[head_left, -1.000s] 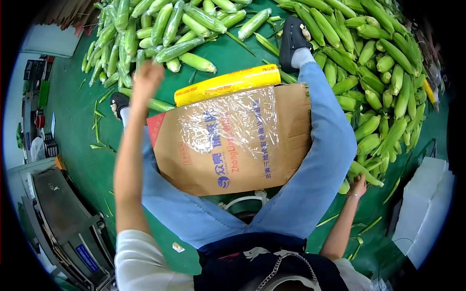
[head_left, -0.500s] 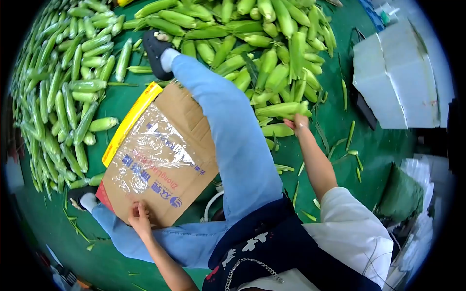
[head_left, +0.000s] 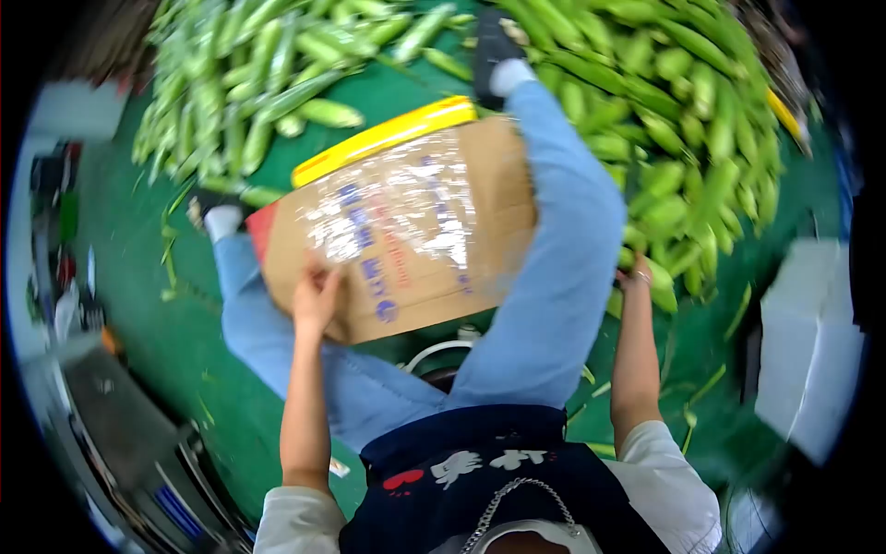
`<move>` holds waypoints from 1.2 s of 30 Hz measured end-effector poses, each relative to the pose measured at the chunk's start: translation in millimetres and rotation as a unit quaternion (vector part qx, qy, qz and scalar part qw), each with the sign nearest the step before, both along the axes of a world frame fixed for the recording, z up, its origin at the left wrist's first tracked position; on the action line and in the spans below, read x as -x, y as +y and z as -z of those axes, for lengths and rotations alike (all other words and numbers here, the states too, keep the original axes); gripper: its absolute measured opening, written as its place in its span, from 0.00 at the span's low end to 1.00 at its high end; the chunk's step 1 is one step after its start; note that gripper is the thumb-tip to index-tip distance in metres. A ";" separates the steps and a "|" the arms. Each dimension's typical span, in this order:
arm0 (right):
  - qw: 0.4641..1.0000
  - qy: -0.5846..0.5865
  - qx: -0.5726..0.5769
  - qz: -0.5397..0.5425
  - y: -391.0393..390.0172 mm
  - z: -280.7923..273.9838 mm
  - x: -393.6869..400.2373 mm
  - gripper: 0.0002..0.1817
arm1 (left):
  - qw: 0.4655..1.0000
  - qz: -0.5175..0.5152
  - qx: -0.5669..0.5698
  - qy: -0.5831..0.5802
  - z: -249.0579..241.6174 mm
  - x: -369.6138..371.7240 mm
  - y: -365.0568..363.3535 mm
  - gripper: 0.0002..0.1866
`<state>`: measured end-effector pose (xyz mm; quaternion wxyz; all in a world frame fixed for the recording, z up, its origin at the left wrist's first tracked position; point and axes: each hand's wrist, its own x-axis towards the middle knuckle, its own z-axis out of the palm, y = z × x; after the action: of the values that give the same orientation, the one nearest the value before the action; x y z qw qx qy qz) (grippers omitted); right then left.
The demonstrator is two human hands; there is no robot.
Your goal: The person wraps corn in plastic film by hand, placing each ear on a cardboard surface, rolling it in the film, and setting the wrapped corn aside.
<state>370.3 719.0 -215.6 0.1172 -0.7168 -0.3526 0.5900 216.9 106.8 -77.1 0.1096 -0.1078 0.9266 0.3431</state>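
Observation:
Across my lap lies a cardboard sheet (head_left: pixel 369 286) with printed lettering, and clear plastic film (head_left: pixel 443 217) is spread over it. My left hand (head_left: pixel 317 294) rests at the cardboard's near left part, its fingers curled together; anything between them is too blurred to make out. Out to the right, beyond my knee, my right hand (head_left: pixel 635 275) is closed on an ear of corn (head_left: pixel 661 286) in green husk, at the near edge of the corn pile (head_left: pixel 683 120). A yellow strip (head_left: pixel 383 143) runs along the cardboard's far edge.
Plastic-wrapped ears of corn (head_left: pixel 268 74) are heaped at the far left. White boxes (head_left: pixel 812 342) stand at the right, and a dark machine or case (head_left: pixel 120 406) is at the lower left. Loose husk pieces (head_left: pixel 706 383) litter the green floor (head_left: pixel 231 369).
My view has turned to the right, so the piles and cardboard appear shifted. My right hand is still at the ear of corn; my left hand remains over the cardboard with fingers curled.

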 end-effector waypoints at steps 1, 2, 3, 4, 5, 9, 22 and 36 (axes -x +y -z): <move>0.994 0.072 0.029 0.083 16.0 28.2 -11.3 0.27 | 0.998 -0.029 0.042 -0.032 -24.4 -0.3 10.2 0.20; 0.970 0.225 0.042 0.087 17.0 22.6 -24.5 0.25 | 0.997 -0.044 0.052 -0.031 -41.7 -2.3 12.8 0.21; 0.961 0.240 -0.020 0.133 15.0 -2.7 -26.6 0.25 | 0.996 -0.057 0.056 -0.029 -48.9 -1.2 14.0 0.23; 0.968 0.219 -0.091 0.081 -13.7 -67.5 -23.6 0.26 | 0.995 -0.075 0.054 -0.024 -42.4 -0.1 11.3 0.23; 0.970 0.196 -0.146 0.003 -46.9 -130.7 -21.7 0.26 | 0.993 -0.057 0.105 0.012 -31.6 0.0 6.9 0.24; 0.801 0.173 -0.494 -0.291 -148.8 -265.6 21.0 0.33 | 0.982 -0.010 0.189 0.001 -35.0 21.8 45.3 0.26; 0.432 0.278 -0.385 -0.767 -349.5 -164.2 190.5 0.36 | 0.800 -0.233 -0.528 -0.164 -37.2 20.4 -40.9 0.12; 0.503 0.171 -0.543 -0.650 -361.9 -175.6 135.3 0.25 | 0.901 0.372 0.097 0.201 -48.6 65.9 45.6 0.41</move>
<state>235.0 357.0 -40.0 0.1252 0.0329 -0.9437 0.3043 151.0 152.4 -28.5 0.0297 0.3062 0.9303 0.1999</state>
